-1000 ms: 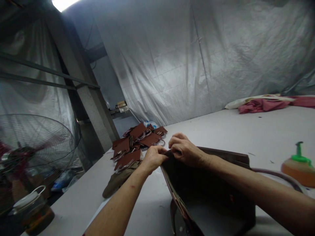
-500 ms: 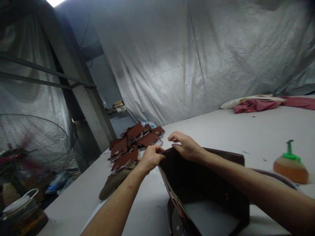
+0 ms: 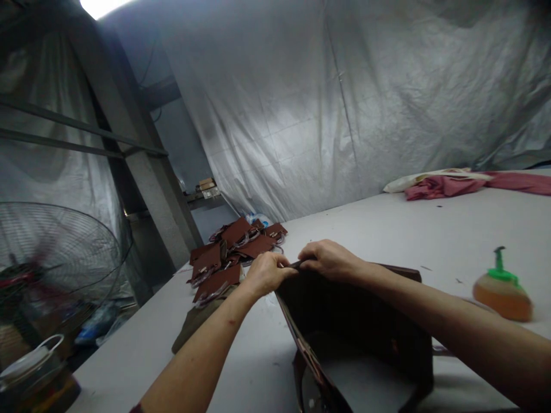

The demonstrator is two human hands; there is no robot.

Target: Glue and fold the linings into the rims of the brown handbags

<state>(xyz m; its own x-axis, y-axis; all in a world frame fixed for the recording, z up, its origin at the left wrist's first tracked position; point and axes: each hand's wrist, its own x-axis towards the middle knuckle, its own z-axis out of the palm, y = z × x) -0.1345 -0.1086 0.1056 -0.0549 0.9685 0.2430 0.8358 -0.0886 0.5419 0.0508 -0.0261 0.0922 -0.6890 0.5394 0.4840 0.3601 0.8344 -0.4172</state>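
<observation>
A dark brown leather bag (image 3: 357, 321) stands open on the white table (image 3: 387, 229) in front of me. My left hand (image 3: 267, 274) is closed in a pinch on the bag's far top corner. My right hand (image 3: 329, 259) is closed on the same top edge just to the right, knuckles up. The two hands almost touch. The bag's near side flap (image 3: 307, 355) hangs open toward me, showing a pale lining.
A pile of reddish-brown leather pieces (image 3: 232, 249) lies at the table's far left, with an olive cloth (image 3: 196, 324) below it. An orange bottle with a green nozzle (image 3: 501, 292) stands at right. Pink fabric (image 3: 447, 184) lies far right. A fan (image 3: 51, 269) stands left.
My right hand, lifted and looser half a second ago, has come back down and closed on the bag's top edge beside the left hand. The view has shifted slightly.
</observation>
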